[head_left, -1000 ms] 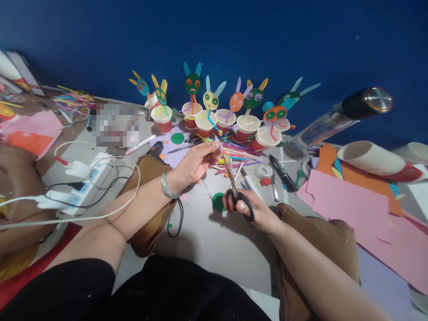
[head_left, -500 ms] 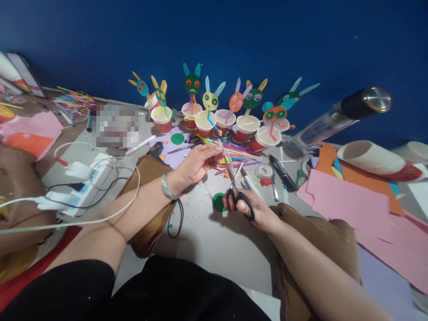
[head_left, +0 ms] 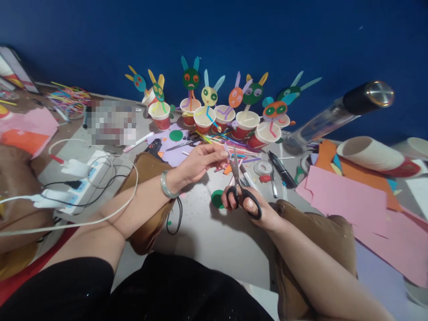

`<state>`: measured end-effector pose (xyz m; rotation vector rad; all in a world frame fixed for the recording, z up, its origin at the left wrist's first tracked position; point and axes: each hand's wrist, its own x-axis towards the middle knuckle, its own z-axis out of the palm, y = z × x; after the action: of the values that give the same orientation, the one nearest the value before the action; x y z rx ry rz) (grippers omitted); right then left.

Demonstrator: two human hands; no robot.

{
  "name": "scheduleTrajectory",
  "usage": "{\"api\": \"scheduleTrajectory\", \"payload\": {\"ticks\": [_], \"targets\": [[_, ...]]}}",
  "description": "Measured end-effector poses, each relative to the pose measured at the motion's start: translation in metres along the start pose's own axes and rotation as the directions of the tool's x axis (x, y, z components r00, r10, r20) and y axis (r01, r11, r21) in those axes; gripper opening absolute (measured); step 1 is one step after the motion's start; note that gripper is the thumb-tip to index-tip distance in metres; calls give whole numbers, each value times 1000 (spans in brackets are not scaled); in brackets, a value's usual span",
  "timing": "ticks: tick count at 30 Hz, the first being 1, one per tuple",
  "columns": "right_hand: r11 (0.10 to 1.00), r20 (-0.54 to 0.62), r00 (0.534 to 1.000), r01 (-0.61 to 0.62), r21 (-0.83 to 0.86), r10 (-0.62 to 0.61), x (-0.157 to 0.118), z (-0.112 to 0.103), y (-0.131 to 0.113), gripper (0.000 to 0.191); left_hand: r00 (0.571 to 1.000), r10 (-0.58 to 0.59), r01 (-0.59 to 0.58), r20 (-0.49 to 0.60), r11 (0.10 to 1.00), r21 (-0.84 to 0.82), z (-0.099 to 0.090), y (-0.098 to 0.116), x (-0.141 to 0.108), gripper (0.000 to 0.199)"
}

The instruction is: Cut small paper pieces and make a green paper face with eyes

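My left hand [head_left: 203,161] pinches a small piece of purple paper [head_left: 228,150] between thumb and fingers. My right hand [head_left: 256,207] holds black-handled scissors [head_left: 237,178], fingers through the loops and blades parted beside the purple paper. Under the scissors handles, a green paper disc [head_left: 218,199] lies on the table. Beyond my hands stand several paper cups [head_left: 245,125] with rabbit-like paper figures [head_left: 209,99] rising from them. Coloured sticks [head_left: 249,154] are heaped in front of the cups.
To the left are a white power strip [head_left: 88,180] with cables and another person's arm [head_left: 20,183]. Pink paper sheets [head_left: 347,189], a roll of tape [head_left: 263,168], black pens [head_left: 281,170] and a tall clear bottle [head_left: 321,122] lie or stand to the right.
The scissor blades have opened wider and shifted slightly right of the purple paper. My left hand still pinches the paper, a little further right and lower.
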<state>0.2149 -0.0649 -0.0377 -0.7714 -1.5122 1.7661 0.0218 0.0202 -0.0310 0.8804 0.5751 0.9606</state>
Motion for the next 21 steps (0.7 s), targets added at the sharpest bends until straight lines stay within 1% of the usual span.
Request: {"api": "scheduleTrajectory", "payload": {"ticks": [4, 9, 12, 15, 21], "targets": [[999, 7, 999, 33, 14, -33, -1, 1, 2, 61, 999, 16, -18, 41, 998, 53, 0, 0, -1, 41], [997, 36, 997, 72, 29, -73, -1, 1, 7, 60, 996, 59, -64, 66, 995, 71, 0, -1, -2, 38], [995, 21, 995, 91, 47, -93, -1, 2, 9, 59, 993, 88, -95, 73, 992, 87, 0, -2, -3, 36], [995, 12, 996, 84, 52, -85, -1, 3, 7, 59, 991, 100, -109, 89, 989, 98, 0, -2, -4, 35], [999, 23, 999, 49, 22, -49, 0, 3, 2, 59, 995, 57, -61, 81, 997, 50, -1, -3, -4, 31]]}}
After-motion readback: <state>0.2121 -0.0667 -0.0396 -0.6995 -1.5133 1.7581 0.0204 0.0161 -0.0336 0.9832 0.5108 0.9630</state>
